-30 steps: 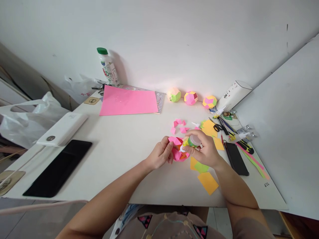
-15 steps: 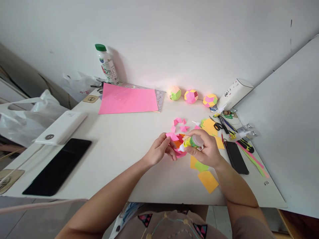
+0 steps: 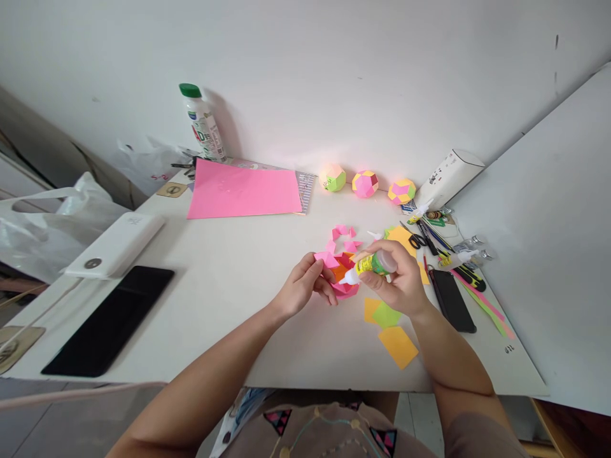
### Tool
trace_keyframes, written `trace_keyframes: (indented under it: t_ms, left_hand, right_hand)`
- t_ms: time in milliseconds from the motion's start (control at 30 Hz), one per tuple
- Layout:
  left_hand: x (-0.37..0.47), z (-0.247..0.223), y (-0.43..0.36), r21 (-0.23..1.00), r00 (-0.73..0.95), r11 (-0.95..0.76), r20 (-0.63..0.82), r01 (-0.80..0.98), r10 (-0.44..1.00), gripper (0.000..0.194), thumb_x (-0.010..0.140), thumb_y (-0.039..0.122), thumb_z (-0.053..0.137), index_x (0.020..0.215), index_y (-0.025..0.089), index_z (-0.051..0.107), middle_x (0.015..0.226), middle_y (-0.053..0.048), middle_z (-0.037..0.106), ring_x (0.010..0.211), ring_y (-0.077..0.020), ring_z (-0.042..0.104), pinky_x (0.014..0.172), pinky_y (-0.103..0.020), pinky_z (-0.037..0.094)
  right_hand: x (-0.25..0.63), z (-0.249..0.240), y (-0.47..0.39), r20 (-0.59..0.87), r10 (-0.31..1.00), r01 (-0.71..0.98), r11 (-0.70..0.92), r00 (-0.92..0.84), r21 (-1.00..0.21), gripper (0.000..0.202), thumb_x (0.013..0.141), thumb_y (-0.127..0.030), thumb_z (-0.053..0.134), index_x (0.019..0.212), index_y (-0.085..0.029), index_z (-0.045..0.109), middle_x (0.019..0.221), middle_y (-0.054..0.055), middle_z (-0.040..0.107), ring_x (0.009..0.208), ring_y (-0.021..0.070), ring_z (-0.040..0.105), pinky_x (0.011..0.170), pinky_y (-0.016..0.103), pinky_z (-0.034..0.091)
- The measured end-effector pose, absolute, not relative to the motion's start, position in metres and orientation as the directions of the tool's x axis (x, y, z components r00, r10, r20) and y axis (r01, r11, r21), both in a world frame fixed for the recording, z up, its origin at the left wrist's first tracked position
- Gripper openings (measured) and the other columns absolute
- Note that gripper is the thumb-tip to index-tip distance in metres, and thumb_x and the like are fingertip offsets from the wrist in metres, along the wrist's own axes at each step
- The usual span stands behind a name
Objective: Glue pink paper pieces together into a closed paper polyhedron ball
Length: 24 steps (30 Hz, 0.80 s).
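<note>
My left hand [image 3: 306, 283] is closed on the left side of a pink and orange folded-paper shape [image 3: 329, 259], thumb on top and fingers beneath. In my right hand [image 3: 401, 280] is a glue bottle [image 3: 375, 264] with a yellow and green label, tipped so that its white nozzle points down and left at the paper shape. Whether the nozzle touches the paper I cannot tell. Just behind lie small folded pink paper pieces [image 3: 340, 230]. Orange paper pieces [image 3: 399, 347] and a green paper piece [image 3: 386, 315] lie below my right hand.
Several coloured paper balls stand along the wall, one a pink and yellow ball [image 3: 365, 184]. A pink sheet [image 3: 245, 189] lies at the back left near a bottle [image 3: 205, 127]. Scissors [image 3: 417, 240] and a black case [image 3: 452, 300] lie right. A black tablet-like slab [image 3: 109, 321] lies left.
The glue bottle's nozzle has lifted slightly up from the lower part of the paper shape. My left hand keeps its hold on the paper.
</note>
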<state>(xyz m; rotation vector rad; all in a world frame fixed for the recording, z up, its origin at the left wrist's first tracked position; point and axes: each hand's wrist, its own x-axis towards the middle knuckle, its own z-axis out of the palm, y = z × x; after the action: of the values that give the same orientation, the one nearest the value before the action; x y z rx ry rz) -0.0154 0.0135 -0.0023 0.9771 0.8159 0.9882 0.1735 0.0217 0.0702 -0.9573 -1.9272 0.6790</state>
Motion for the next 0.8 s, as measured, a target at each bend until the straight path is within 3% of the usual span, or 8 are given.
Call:
trace_keyframes:
  t_ms: [133,267,367,467,567,633,733,800]
  left_hand:
    - [-0.016,-0.003,0.012,0.941,0.356,0.213,-0.111,-0.262,0.928,0.031,0.092,0.049,0.042,0.085,0.019,0.043,0.071,-0.001,0.066,0.052,-0.0181,0.068,0.055,-0.032,0.051]
    - [-0.016,-0.003,0.011,0.94,0.361,0.204,-0.096,-0.273,0.927,0.033,0.092,0.051,0.042,0.085,0.019,0.043,0.07,-0.002,0.066,0.052,-0.0185,0.067,0.054,-0.033,0.051]
    - [-0.016,-0.003,0.012,0.935,0.362,0.205,-0.092,-0.289,0.928,0.033,0.091,0.051,0.043,0.084,0.019,0.044,0.07,-0.002,0.067,0.051,-0.0184,0.067,0.053,-0.032,0.051]
    - [-0.017,-0.002,0.014,0.927,0.357,0.215,-0.097,-0.306,0.929,0.031,0.091,0.05,0.044,0.083,0.019,0.044,0.065,-0.001,0.065,0.049,-0.0186,0.066,0.051,-0.032,0.05]
    - [-0.017,0.001,0.015,0.921,0.334,0.226,-0.114,-0.316,0.935,0.03,0.091,0.047,0.043,0.08,0.02,0.042,0.061,0.001,0.062,0.047,-0.0186,0.065,0.049,-0.031,0.049]
    - [-0.017,0.002,0.015,0.919,0.316,0.225,-0.12,-0.323,0.941,0.029,0.091,0.046,0.043,0.08,0.02,0.041,0.067,0.001,0.063,0.047,-0.0179,0.065,0.049,-0.031,0.049]
    - [-0.017,0.003,0.013,0.92,0.317,0.232,-0.128,-0.316,0.94,0.028,0.091,0.046,0.044,0.081,0.02,0.04,0.074,0.001,0.063,0.048,-0.0176,0.066,0.049,-0.031,0.05]
    - [-0.016,0.004,0.011,0.925,0.322,0.236,-0.135,-0.299,0.937,0.029,0.091,0.046,0.044,0.081,0.02,0.04,0.074,0.001,0.062,0.049,-0.0175,0.066,0.049,-0.031,0.05]
  right_hand:
    - [0.175,0.068,0.028,0.384,0.893,0.294,0.442,-0.235,-0.848,0.03,0.078,-0.042,0.069,0.097,-0.023,0.056,0.077,0.001,0.061,0.06,0.0118,0.052,0.044,0.021,0.037]
    - [0.18,0.058,0.044,0.18,0.965,0.136,0.208,-0.193,-0.969,0.034,0.076,-0.045,0.07,0.096,-0.022,0.055,0.072,-0.002,0.058,0.049,0.0073,0.041,0.04,0.02,0.033]
    - [0.183,0.052,0.056,0.02,0.979,0.033,0.027,-0.202,-0.999,0.036,0.074,-0.047,0.072,0.092,-0.022,0.054,0.064,-0.005,0.053,0.042,0.0046,0.031,0.037,0.019,0.028]
    - [0.187,0.053,0.063,-0.042,0.975,0.0,-0.043,-0.22,-0.999,0.036,0.074,-0.049,0.071,0.09,-0.022,0.053,0.061,-0.006,0.05,0.042,0.0052,0.029,0.037,0.019,0.026]
    - [0.193,0.06,0.062,0.038,0.98,0.029,0.044,-0.196,-0.999,0.035,0.075,-0.049,0.07,0.091,-0.023,0.053,0.062,-0.005,0.051,0.042,0.0056,0.029,0.036,0.019,0.024]
    - [0.196,0.065,0.056,0.155,0.971,0.11,0.176,-0.18,-0.978,0.034,0.075,-0.046,0.071,0.094,-0.023,0.054,0.066,-0.004,0.054,0.046,0.007,0.037,0.039,0.02,0.029]
    - [0.196,0.072,0.044,0.325,0.914,0.291,0.388,-0.243,-0.875,0.036,0.073,-0.04,0.075,0.098,-0.023,0.056,0.073,-0.001,0.058,0.061,0.0118,0.052,0.049,0.022,0.038]
    - [0.193,0.074,0.036,0.391,0.865,0.384,0.493,-0.314,-0.781,0.036,0.073,-0.038,0.075,0.1,-0.023,0.057,0.076,0.0,0.061,0.064,0.0127,0.054,0.049,0.022,0.037]
